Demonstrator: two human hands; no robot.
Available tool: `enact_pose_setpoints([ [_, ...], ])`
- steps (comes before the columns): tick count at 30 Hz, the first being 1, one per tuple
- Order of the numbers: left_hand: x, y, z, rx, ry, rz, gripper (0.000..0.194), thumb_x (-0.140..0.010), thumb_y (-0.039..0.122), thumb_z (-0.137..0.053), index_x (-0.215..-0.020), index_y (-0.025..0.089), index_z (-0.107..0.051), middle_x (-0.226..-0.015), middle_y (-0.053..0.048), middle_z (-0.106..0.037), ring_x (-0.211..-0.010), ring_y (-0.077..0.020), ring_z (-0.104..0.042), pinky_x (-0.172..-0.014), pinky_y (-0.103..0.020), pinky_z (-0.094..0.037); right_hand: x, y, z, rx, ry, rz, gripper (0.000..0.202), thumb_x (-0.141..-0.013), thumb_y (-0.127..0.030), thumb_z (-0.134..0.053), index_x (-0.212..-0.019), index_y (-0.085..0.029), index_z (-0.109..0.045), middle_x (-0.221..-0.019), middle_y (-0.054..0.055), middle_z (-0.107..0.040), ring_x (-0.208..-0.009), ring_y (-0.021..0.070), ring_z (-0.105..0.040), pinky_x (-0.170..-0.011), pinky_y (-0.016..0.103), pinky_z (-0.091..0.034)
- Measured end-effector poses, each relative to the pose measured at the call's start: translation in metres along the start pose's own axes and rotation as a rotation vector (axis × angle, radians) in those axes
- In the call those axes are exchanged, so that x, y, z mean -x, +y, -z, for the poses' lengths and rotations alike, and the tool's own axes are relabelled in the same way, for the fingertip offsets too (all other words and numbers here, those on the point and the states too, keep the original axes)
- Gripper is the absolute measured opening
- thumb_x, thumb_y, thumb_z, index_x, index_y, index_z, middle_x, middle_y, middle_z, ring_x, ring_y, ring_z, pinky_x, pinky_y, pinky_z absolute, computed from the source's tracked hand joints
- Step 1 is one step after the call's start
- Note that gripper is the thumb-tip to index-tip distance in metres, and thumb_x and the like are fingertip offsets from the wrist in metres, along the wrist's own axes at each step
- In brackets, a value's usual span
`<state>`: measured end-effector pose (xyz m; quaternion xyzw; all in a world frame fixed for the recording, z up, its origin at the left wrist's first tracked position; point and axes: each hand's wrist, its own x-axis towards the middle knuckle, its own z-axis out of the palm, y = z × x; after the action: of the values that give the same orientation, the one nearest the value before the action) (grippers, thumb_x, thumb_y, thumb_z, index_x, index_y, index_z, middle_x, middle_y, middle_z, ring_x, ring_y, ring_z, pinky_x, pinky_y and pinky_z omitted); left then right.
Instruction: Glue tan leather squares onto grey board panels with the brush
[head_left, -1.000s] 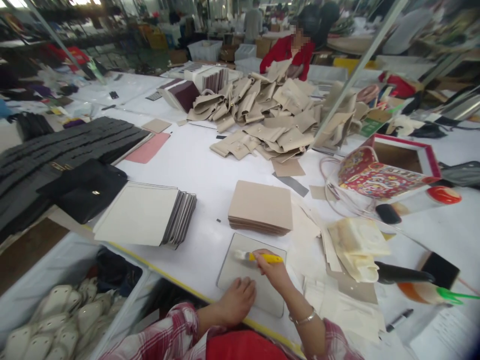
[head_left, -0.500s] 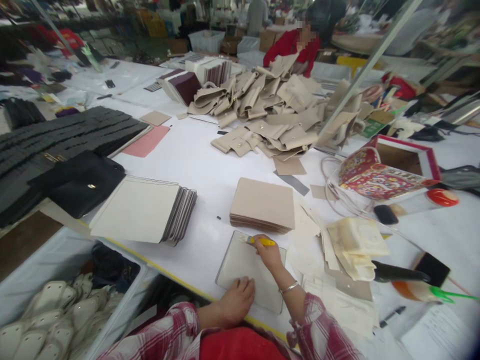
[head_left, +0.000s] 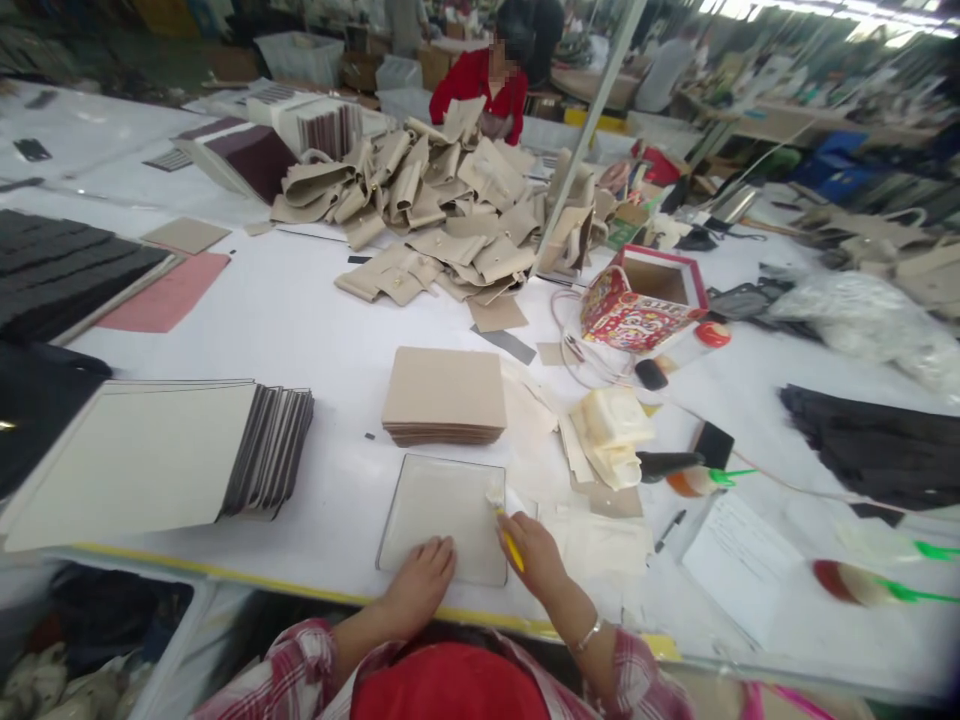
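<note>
My right hand [head_left: 534, 552] grips the yellow handle of a brush [head_left: 511, 540]. Its pale bristles are at the right edge of a light grey panel [head_left: 442, 510] with a dark border, which lies flat at the table's front. Fingers stretched out, my left hand [head_left: 424, 580] lies on the panel's lower left part and holds nothing. Just behind the panel is a stack of beige sheets [head_left: 446, 385]. To the left stands a leaning stack of larger pale panels [head_left: 142, 450] with dark edges.
A heap of beige folded pieces [head_left: 450, 200] covers the table's back. Right are a red patterned box [head_left: 637, 310], a cream block [head_left: 611, 420], bottles with green tips [head_left: 697, 480], a pen [head_left: 670, 532] and paper [head_left: 739, 560]. A person in red [head_left: 480, 90] is across the table.
The brush has moved from the panel's upper left to its right edge, its handle now pointing down towards me. My left hand stays on the panel. The view has turned right.
</note>
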<state>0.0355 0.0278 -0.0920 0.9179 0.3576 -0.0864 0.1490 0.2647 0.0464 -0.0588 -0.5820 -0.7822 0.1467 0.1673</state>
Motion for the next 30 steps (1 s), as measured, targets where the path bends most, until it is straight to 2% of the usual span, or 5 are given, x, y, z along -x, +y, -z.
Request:
enact_pose_setpoints([
  [6, 0.000, 0.004, -0.008, -0.015, 0.022, 0.019, 0.046, -0.080, 0.010, -0.037, -0.126, 0.012, -0.042, -0.134, -0.015, -0.038, -0.119, -0.0267, -0.037, -0.093, -0.041, -0.033, 0.070, -0.028, 0.011, -0.015, -0.189, 0.077, 0.020, -0.086, -0.022, -0.040, -0.097, -0.018, -0.058, -0.073, 0.004, -0.057, -0.065, 0.0146, -0.054, -0.061, 0.026, -0.045],
  [11, 0.002, 0.008, -0.010, -0.028, 0.077, 0.036, 0.045, -0.082, 0.014, -0.037, -0.126, 0.009, -0.040, -0.132, -0.017, -0.038, -0.120, -0.0289, -0.036, -0.092, -0.043, -0.034, 0.003, -0.043, 0.024, -0.235, -0.119, 0.044, 0.024, -0.089, -0.026, -0.037, -0.107, -0.021, -0.052, -0.081, 0.004, -0.055, -0.074, 0.0135, -0.054, -0.069, 0.025, -0.045],
  [16, 0.002, 0.009, -0.009, 0.006, 0.107, 0.054, 0.044, -0.083, 0.020, -0.040, -0.125, 0.007, -0.040, -0.129, -0.019, -0.041, -0.119, -0.0310, -0.037, -0.090, -0.044, -0.037, -0.086, -0.076, -0.026, -0.142, -0.128, 0.202, 0.027, -0.089, -0.028, -0.037, -0.107, -0.018, -0.054, -0.087, 0.007, -0.057, -0.079, 0.0165, -0.054, -0.073, 0.028, -0.044],
  [22, -0.003, 0.010, -0.021, 0.179, 0.154, 0.138, 0.043, -0.080, 0.002, -0.034, -0.119, 0.016, -0.047, -0.116, -0.009, -0.055, -0.106, -0.0221, -0.050, -0.092, -0.035, -0.038, -0.064, -0.105, -0.051, -0.191, -0.307, 0.359, 0.023, -0.084, -0.031, -0.045, -0.096, -0.020, -0.060, -0.080, 0.003, -0.062, -0.075, 0.0152, -0.055, -0.072, 0.026, -0.043],
  [30, 0.004, 0.004, -0.007, 0.080, 0.066, 0.036, 0.044, -0.083, 0.019, -0.040, -0.125, 0.007, -0.041, -0.133, -0.018, -0.037, -0.119, -0.0307, -0.036, -0.091, -0.042, -0.038, -0.097, -0.045, -0.041, -0.654, 0.117, -0.603, 0.040, -0.078, -0.047, -0.040, -0.074, -0.015, -0.064, -0.055, 0.002, -0.060, -0.047, 0.0139, -0.054, -0.047, 0.025, -0.044],
])
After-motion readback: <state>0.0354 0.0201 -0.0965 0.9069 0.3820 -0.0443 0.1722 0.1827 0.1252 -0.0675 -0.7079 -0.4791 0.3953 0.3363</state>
